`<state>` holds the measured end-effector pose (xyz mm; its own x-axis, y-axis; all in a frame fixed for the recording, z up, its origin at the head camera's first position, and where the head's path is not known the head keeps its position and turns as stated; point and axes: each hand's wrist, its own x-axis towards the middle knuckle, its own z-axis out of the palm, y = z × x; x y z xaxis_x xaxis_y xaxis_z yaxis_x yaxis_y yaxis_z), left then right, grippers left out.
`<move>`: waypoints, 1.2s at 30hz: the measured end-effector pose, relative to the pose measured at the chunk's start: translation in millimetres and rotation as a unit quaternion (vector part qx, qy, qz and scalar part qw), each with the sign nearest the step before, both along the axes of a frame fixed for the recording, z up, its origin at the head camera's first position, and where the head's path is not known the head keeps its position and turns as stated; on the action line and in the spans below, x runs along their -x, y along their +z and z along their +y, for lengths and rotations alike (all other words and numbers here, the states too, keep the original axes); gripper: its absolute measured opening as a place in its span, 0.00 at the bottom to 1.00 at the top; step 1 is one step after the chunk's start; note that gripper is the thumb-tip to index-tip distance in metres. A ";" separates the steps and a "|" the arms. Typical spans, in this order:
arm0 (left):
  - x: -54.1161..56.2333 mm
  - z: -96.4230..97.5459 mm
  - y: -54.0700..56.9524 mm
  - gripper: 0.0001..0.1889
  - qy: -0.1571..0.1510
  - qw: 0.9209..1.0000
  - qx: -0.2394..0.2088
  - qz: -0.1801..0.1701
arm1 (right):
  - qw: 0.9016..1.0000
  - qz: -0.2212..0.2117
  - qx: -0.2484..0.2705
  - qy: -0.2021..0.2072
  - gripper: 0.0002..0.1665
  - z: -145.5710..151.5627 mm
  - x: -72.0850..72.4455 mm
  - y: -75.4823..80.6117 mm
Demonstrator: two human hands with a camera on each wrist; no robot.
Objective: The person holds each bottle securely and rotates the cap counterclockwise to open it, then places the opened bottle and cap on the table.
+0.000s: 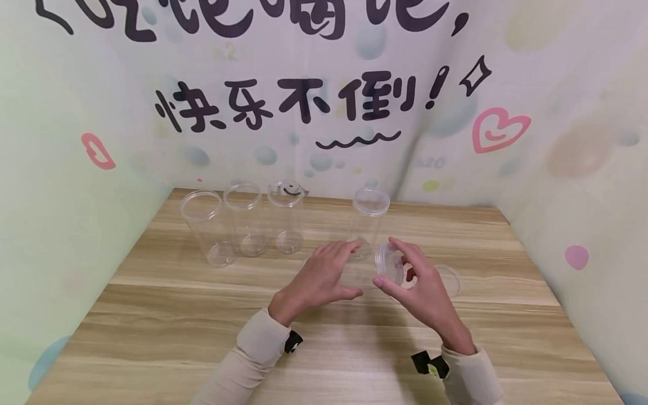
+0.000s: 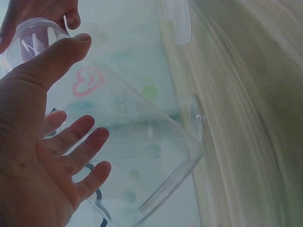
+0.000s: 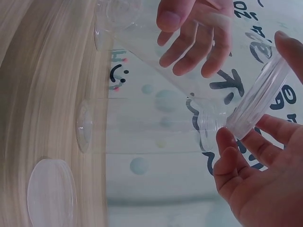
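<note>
A clear plastic jar (image 2: 165,187) is tilted between the two hands, its base low toward the left side and its ringed mouth end (image 1: 390,264) raised at the right. My right hand (image 1: 422,287) grips that end between thumb and fingers; in the right wrist view the ridged band (image 3: 260,97) sits between the fingertips. Beside the jar's body is my left hand (image 1: 316,278), palm facing it, thumb spread from loosely bent fingers (image 2: 92,139). The thumb overlaps the jar's upper part in the left wrist view.
Three clear jars (image 1: 286,216) stand upright at the back left of the wooden table (image 1: 167,337). Another upright jar (image 1: 371,208) stands just behind the hands. A clear round lid (image 3: 52,194) lies flat near the right hand. A printed cloth backdrop (image 1: 304,163) borders the table.
</note>
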<state>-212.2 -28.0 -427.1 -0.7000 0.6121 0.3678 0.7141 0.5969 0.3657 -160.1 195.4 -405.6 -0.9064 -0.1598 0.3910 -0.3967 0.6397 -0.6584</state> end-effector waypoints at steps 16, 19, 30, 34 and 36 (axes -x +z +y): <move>-0.3 -1.6 -0.5 0.47 -0.009 0.999 -0.024 -0.028 | 0.999 -0.013 0.020 0.026 0.47 2.2 -0.5 2.0; -0.6 -1.9 0.4 0.47 -0.011 0.999 -0.027 -0.034 | 0.999 -0.014 0.025 0.035 0.48 3.2 -0.5 2.0; -0.5 -2.3 -0.5 0.47 -0.012 0.998 -0.034 -0.044 | 0.996 -0.023 0.039 0.076 0.48 6.1 1.1 3.6; -0.1 -1.9 -1.3 0.47 -0.011 0.998 -0.034 -0.043 | 0.995 -0.023 0.041 0.087 0.49 7.5 1.8 3.2; -0.2 -1.8 -1.3 0.47 -0.011 0.998 -0.033 -0.045 | 0.995 -0.023 0.041 0.091 0.50 8.0 2.0 3.0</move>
